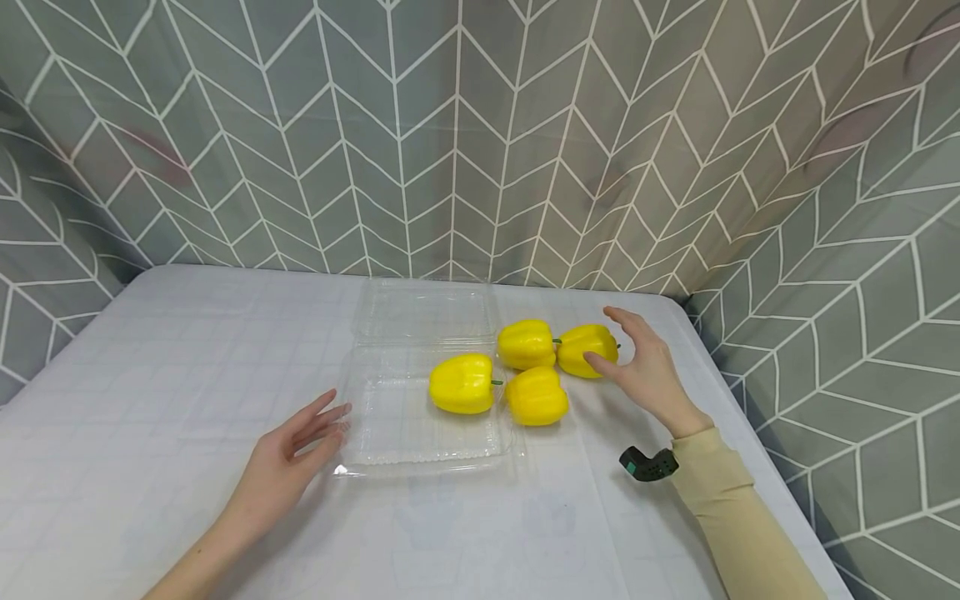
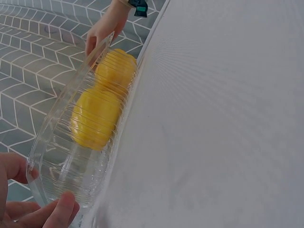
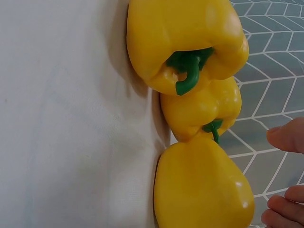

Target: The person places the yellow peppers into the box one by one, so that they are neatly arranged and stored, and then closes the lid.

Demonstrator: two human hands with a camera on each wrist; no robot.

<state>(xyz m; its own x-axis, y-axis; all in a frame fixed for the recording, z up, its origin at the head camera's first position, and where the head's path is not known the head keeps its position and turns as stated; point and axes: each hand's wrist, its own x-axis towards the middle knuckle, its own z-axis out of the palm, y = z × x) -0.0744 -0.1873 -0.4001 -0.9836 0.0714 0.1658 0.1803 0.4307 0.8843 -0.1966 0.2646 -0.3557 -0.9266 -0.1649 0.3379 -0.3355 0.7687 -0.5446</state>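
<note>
A clear plastic clamshell container (image 1: 420,458) lies with its lid folded back. One yellow bell pepper (image 1: 461,383) rests inside its right part, green stem toward the right. Three more yellow peppers are grouped just right of it: a back one (image 1: 525,344), a front one (image 1: 537,396) and a far-right one (image 1: 588,350). My left hand (image 1: 288,454) is at the container's left side, fingers extended, fingertips at its wall. Thumb and fingers spread apart, my right hand (image 1: 645,367) hovers by the far-right pepper; the right wrist view shows it gripping nothing.
A white cloth (image 1: 187,358) covers the table. Patterned grey curtains (image 1: 420,142) hang behind it and along both sides. A black wrist-worn device (image 1: 648,464) sits at the right sleeve (image 1: 720,483). The container's lid (image 1: 423,312) lies toward the back edge.
</note>
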